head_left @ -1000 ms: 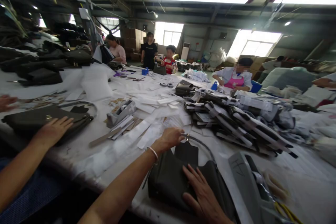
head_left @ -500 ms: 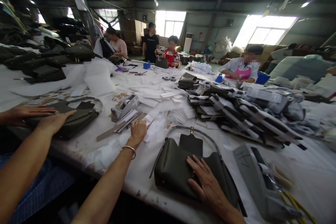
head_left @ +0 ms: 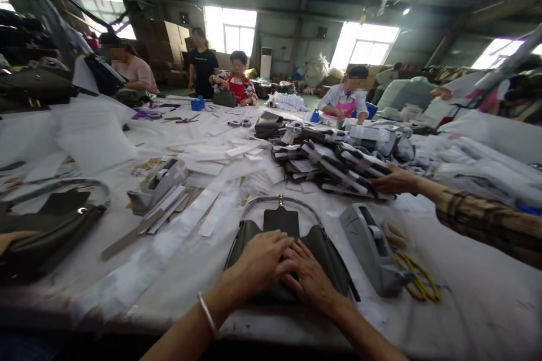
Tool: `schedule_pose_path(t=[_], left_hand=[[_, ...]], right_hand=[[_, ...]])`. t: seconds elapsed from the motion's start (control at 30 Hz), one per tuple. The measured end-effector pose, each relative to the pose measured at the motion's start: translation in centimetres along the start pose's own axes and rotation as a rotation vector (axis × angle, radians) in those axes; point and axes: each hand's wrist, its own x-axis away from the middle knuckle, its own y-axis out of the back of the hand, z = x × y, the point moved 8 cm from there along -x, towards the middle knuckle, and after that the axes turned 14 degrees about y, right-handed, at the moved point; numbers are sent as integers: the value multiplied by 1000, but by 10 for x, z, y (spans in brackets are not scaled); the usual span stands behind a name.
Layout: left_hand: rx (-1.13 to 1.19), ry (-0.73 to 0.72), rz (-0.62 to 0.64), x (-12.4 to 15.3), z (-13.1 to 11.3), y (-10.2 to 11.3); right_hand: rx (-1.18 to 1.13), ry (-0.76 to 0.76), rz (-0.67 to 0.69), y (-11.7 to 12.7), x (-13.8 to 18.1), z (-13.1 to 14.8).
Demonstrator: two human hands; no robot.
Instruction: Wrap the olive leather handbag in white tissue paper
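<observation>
A dark olive handbag (head_left: pixel 281 221) lies on the white table in front of me, its flap and strap pointing away. My left hand (head_left: pixel 260 259), with a bangle at the wrist, is on the bag's front, its fingers bent together; what they hold, if anything, is hidden. Against its fingertips rests my right hand (head_left: pixel 312 279), fingers stretched out and slightly apart on the bag. The two hands overlap and cover the middle of the bag. Right of the bag stands a grey tape dispenser (head_left: pixel 367 248).
Yellow-handled scissors (head_left: pixel 417 276) lie beside the dispenser. Left are another tape dispenser (head_left: pixel 158 183), paper strips (head_left: pixel 169 208) and a second handbag (head_left: pixel 55 231) under a co-worker's hand (head_left: pixel 17 240). A plaid-sleeved arm (head_left: pixel 478 214) reaches to the stacked wrapped bags (head_left: pixel 334 163). People work across the table.
My left hand has moved right from the paper strips onto the bag, meeting my right hand. The view has turned right. A plaid-sleeved arm has come in from the right.
</observation>
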Motion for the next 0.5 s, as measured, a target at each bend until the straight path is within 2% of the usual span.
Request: schedule_pose_path(t=[0.07,0.13,0.23,0.3,0.37,0.4,0.5], left_hand=[[-110,22,-19,18,1,-27],[-172,35,-87,32,9,-44],[-183,34,-135,36,20,-47],[-154,41,-58,24,26,-37],[-147,60,22,0,33,-18],[-169,84,25,-17,40,-5],[-334,246,-80,-73,77,34]], right_hand=[[18,18,-13,-2,-1,1],[34,28,-22,-5,-1,1],[35,41,-32,-11,0,0],[24,37,-38,-12,1,-2],[15,20,-32,-11,1,-4],[15,13,-29,-10,1,-5],[46,29,-54,-8,1,-7]])
